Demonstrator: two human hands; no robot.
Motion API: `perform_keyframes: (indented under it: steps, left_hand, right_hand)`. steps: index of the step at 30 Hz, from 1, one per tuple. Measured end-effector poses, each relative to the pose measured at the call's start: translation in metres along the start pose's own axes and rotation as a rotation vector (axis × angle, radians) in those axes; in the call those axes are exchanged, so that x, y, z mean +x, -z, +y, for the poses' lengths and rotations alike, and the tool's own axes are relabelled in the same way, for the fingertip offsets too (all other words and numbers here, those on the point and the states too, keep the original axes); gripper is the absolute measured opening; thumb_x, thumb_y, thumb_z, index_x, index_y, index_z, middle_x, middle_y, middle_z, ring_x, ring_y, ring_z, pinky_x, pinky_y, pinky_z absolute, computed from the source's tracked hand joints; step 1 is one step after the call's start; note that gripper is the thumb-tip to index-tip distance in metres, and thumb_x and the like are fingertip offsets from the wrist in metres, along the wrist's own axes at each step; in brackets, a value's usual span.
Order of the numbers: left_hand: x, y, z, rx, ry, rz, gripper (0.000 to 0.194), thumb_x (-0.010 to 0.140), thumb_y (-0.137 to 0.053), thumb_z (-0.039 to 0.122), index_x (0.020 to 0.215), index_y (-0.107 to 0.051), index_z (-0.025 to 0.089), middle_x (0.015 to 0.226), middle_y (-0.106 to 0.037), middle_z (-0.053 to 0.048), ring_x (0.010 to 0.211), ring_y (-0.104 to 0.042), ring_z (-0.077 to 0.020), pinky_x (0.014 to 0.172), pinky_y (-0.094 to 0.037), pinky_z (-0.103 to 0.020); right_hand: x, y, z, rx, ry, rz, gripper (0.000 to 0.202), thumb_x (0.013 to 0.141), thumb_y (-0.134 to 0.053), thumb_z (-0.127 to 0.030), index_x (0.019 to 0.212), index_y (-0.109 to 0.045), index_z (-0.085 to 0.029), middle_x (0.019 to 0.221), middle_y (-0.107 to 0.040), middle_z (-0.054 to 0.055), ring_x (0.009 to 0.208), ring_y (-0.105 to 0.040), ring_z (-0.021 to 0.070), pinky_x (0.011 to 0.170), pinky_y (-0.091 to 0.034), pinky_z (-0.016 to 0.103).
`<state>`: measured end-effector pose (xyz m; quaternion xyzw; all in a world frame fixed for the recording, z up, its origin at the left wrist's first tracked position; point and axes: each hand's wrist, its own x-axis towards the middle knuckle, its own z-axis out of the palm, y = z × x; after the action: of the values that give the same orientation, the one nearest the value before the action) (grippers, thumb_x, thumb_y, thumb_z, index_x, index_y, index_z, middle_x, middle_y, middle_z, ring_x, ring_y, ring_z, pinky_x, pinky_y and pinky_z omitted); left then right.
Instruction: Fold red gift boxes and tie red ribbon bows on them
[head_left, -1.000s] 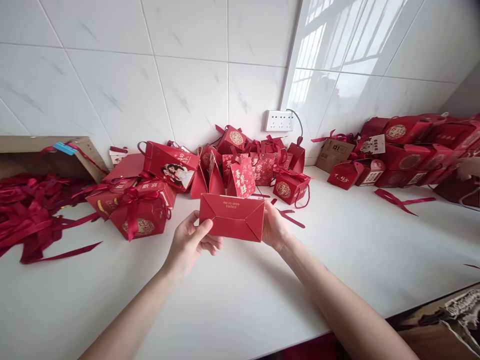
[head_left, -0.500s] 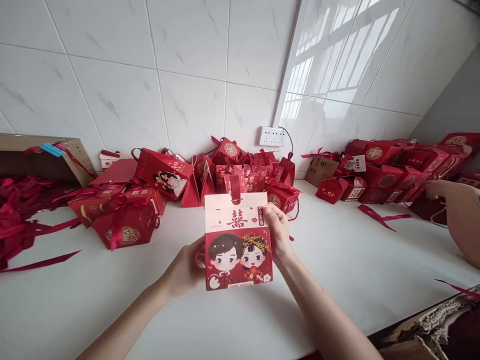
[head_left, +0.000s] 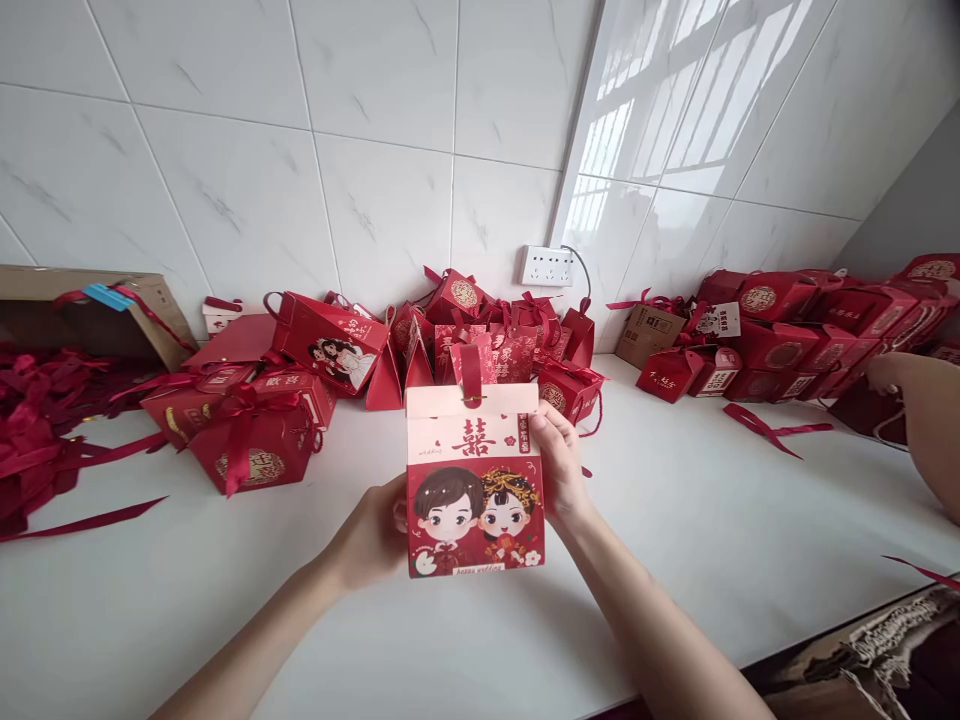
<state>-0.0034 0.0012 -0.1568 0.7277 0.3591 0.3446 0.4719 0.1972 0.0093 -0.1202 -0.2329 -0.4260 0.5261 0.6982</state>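
Observation:
Between my two hands a red and cream wedding gift box [head_left: 475,500] is held upright above the white table, its front facing me. Two cartoon heads and a red double-happiness character are printed on it. A dark red ribbon handle [head_left: 471,372] stands up from its top flap. My left hand [head_left: 379,535] grips the box's left side, its fingertips hidden behind it. On the right edge, my right hand [head_left: 557,460] holds the box with the thumb near the upper corner and the other fingers behind.
Several red gift boxes [head_left: 255,440] with ribbons stand along the tiled wall, and more are stacked at right [head_left: 780,340]. Loose red ribbons [head_left: 45,430] pile up by a cardboard box [head_left: 161,300] at left. Another person's arm [head_left: 926,410] reaches in at right. A power strip [head_left: 547,267] is on the wall.
Both hands keep hold of the gift box, which has hardly moved. The view has shifted slightly, and the other person's arm at right stays near the red boxes.

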Motion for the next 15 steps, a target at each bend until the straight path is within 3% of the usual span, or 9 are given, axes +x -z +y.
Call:
perform_keyframes:
  steps: [15]
  left_hand:
    - [-0.0001,-0.0004,-0.0013,0.019,0.022,0.0,0.036,0.07,-0.063,0.017,0.107,-0.062,0.017,0.104,-0.071,-0.007,0.094,-0.066,-0.0287,0.077,-0.056,-0.037]
  right_hand:
    - [-0.0006,0.0,0.0014,-0.007,-0.001,0.0,0.037,0.066,-0.074,-0.045,0.059,-0.048,-0.02,0.056,-0.053,-0.005,0.049,-0.045,0.0093,0.05,-0.04,0.022]
